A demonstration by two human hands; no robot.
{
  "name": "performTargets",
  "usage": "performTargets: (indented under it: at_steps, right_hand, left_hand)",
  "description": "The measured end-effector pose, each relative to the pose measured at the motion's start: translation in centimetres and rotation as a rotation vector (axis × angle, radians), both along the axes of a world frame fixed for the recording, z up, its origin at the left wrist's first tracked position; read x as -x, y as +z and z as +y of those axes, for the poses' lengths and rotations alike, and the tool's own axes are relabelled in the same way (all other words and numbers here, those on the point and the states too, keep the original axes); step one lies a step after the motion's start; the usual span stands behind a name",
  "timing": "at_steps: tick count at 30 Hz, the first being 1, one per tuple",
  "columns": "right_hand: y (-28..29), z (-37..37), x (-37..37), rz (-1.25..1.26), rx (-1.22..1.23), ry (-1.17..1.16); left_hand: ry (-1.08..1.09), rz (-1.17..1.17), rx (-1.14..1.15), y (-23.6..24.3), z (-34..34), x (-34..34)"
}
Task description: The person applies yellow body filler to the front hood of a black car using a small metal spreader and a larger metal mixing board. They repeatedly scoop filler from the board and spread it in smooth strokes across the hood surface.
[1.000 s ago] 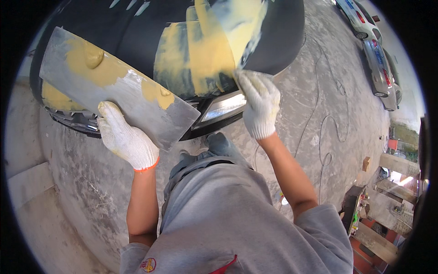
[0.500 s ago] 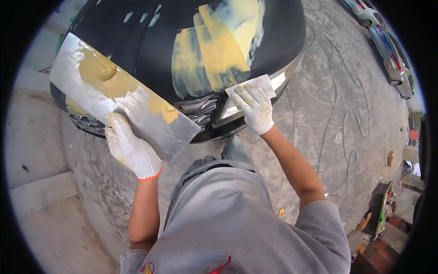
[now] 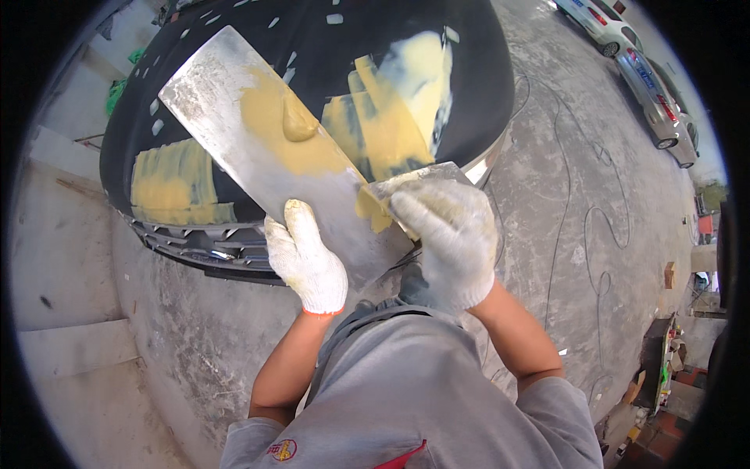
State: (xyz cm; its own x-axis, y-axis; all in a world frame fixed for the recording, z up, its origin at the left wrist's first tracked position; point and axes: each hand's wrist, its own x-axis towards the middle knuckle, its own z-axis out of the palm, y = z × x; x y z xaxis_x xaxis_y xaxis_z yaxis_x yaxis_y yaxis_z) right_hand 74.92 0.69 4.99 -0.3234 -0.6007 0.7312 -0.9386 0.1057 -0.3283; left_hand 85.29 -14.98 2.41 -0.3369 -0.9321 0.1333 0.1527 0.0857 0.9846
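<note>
My left hand (image 3: 306, 262), in a white knit glove, grips the lower edge of a long metal mixing board (image 3: 211, 94). A mound of yellow body filler (image 3: 299, 121) sits on the board, with more smeared around it. My gloved right hand (image 3: 451, 242) is closed on a flat putty spreader (image 3: 426, 173), whose edge meets the filler near the board's right end. Beyond the board is a black car hood (image 3: 476, 78). Yellow filler coats a patch (image 3: 383, 125) on its right side and another patch (image 3: 173, 181) on its front left.
Below the hood runs the car's front grille (image 3: 211, 244). Thin cables (image 3: 569, 156) wind over the grey concrete floor at right. Other cars (image 3: 652, 94) stand at the far right. A low concrete ledge (image 3: 74, 344) lies at left, and assorted clutter (image 3: 660, 367) sits at lower right.
My right hand has come away from the hood and headlight area to the board, bringing the spreader against its filler. The board has shifted right and nearer my right hand.
</note>
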Motion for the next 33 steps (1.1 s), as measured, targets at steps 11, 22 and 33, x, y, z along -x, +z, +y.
performTargets:
  at_steps: [11,22,33]
  right_hand:
    - [5.2,0.1,11.0,0.138,0.044,0.097]
    - [4.7,-2.9,22.2,0.104,-0.04,0.269]
    - [1.4,-8.9,30.0,0.096,-0.115,0.249]
  left_hand:
    - [0.124,0.012,-0.019,0.6,2.4,9.6]
    - [0.178,-0.133,0.058,1.7,8.6,18.6]
    - [0.818,-0.55,0.358,-3.4,0.2,12.7]
